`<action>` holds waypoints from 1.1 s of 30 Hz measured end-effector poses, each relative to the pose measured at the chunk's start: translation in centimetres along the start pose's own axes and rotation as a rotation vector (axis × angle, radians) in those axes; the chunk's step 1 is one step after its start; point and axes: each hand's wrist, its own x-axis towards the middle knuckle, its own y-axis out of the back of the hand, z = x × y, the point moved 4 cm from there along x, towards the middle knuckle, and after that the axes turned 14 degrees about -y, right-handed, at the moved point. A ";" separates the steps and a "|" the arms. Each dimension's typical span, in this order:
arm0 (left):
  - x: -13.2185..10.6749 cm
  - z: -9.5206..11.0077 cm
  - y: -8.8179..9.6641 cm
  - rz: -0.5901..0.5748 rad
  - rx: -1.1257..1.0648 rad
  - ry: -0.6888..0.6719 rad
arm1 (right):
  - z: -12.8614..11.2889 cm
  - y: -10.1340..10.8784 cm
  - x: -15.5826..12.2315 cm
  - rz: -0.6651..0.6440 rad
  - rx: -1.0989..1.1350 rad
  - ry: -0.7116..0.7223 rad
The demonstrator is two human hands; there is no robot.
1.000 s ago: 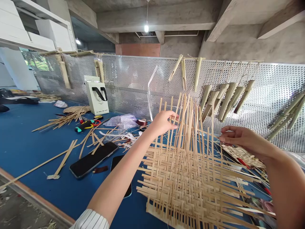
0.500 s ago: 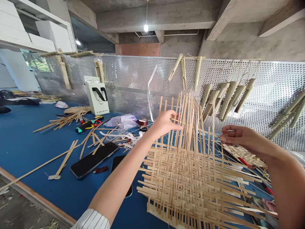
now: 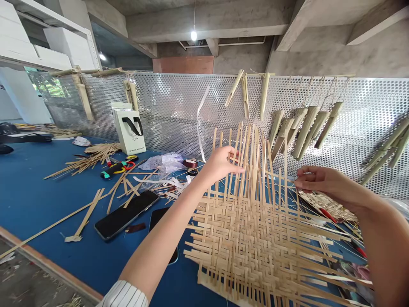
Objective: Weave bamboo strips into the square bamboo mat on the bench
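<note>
A half-woven bamboo mat (image 3: 252, 238) lies on the blue table, its loose strip ends sticking out around the edges. At its far side several upright bamboo strips (image 3: 254, 164) rise in a row. My left hand (image 3: 223, 163) is closed around some of these strips, thumb in front and fingers partly hidden behind them. Off the mat's far right corner, my right hand (image 3: 315, 181) pinches the end of a thin crosswise strip (image 3: 281, 177), which passes among the uprights toward my left hand.
Two phones, one a black phone (image 3: 127, 214), lie left of the mat. Beyond are pliers (image 3: 113, 169), loose strips (image 3: 96, 157), a plastic bag (image 3: 164, 163) and a paper bag (image 3: 130, 132). A perforated metal panel (image 3: 169, 111) with hanging bamboo pieces stands behind. Red-handled tools (image 3: 328, 215) lie at right.
The view has shifted very slightly. Both hands keep nearly the same places and grips, and the mat looks unchanged.
</note>
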 end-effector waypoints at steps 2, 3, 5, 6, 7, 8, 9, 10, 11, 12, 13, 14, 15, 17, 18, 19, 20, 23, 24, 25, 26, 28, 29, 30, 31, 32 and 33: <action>0.1 0.0 0.0 -0.001 0.010 -0.015 | 0.1 0.1 0.0 -0.001 0.026 -0.001; 0.1 0.0 0.1 -0.003 0.024 -0.028 | 0.1 0.2 0.0 -0.002 0.037 -0.002; 0.2 0.0 0.2 -0.018 0.060 -0.060 | 0.1 0.3 -0.1 -0.004 0.052 0.001; 0.3 0.0 0.3 -0.034 0.073 -0.074 | 0.0 0.3 -0.2 -0.004 0.058 0.003; 0.3 0.0 0.3 -0.054 0.077 -0.082 | 0.0 0.3 -0.2 0.001 0.063 0.003; 0.3 -0.1 0.3 -0.076 0.074 -0.085 | -0.1 0.3 -0.3 0.009 0.069 0.004; 0.2 -0.1 0.4 -0.098 0.062 -0.081 | -0.2 0.3 -0.4 0.019 0.072 0.004; 0.2 -0.1 0.4 -0.119 0.047 -0.073 | -0.2 0.4 -0.4 0.030 0.073 0.002; 0.1 -0.1 0.5 -0.136 0.035 -0.061 | -0.3 0.4 -0.5 0.041 0.073 -0.001; 0.0 -0.1 0.6 -0.155 0.027 -0.049 | -0.3 0.4 -0.5 0.048 0.069 -0.004; -0.1 0.0 0.6 -0.174 0.022 -0.041 | -0.4 0.4 -0.6 0.056 0.062 -0.006; -0.2 0.1 0.7 -0.192 0.021 -0.037 | -0.5 0.3 -0.6 0.064 0.053 -0.006; -0.3 0.2 0.7 -0.204 0.025 -0.033 | -0.6 0.3 -0.7 0.076 0.043 -0.004; -0.4 0.3 0.8 -0.204 0.043 -0.023 | -0.9 0.3 -0.9 0.101 0.024 0.003; -0.4 0.3 0.8 -0.188 0.051 -0.015 | -1.1 0.3 -1.1 0.119 0.017 0.008; -0.4 0.3 0.9 -0.160 0.058 -0.006 | -1.3 0.2 -1.2 0.141 0.011 0.010; -0.4 0.3 1.0 -0.125 0.068 0.006 | -1.5 0.2 -1.5 0.162 0.006 0.009; -0.5 0.2 1.2 -0.018 0.122 0.062 | -2.1 0.1 -2.1 0.215 -0.002 -0.012; -0.6 0.2 1.2 0.007 0.150 0.085 | -2.3 0.0 -2.3 0.225 0.002 -0.023; -0.7 0.3 1.3 0.025 0.175 0.108 | -2.4 -0.1 -2.5 0.232 0.007 -0.034; -0.7 0.3 1.4 0.037 0.193 0.130 | -2.6 -0.2 -2.7 0.237 0.018 -0.042; -0.8 0.4 1.5 0.048 0.210 0.162 | -2.9 -0.5 -3.0 0.246 0.044 -0.060; -0.9 0.4 1.5 0.050 0.213 0.170 | -3.0 -0.6 -3.1 0.249 0.056 -0.071; -0.9 0.3 1.6 0.052 0.215 0.174 | -3.0 -0.7 -3.1 0.250 0.066 -0.083; -0.8 0.2 1.6 0.057 0.213 0.173 | -3.0 -0.7 -3.2 0.250 0.074 -0.092; -0.7 0.0 1.7 0.062 0.206 0.166 | -3.0 -0.7 -3.2 0.249 0.080 -0.097; -0.7 -0.1 1.7 0.068 0.192 0.159 | -3.0 -0.7 -3.1 0.246 0.081 -0.099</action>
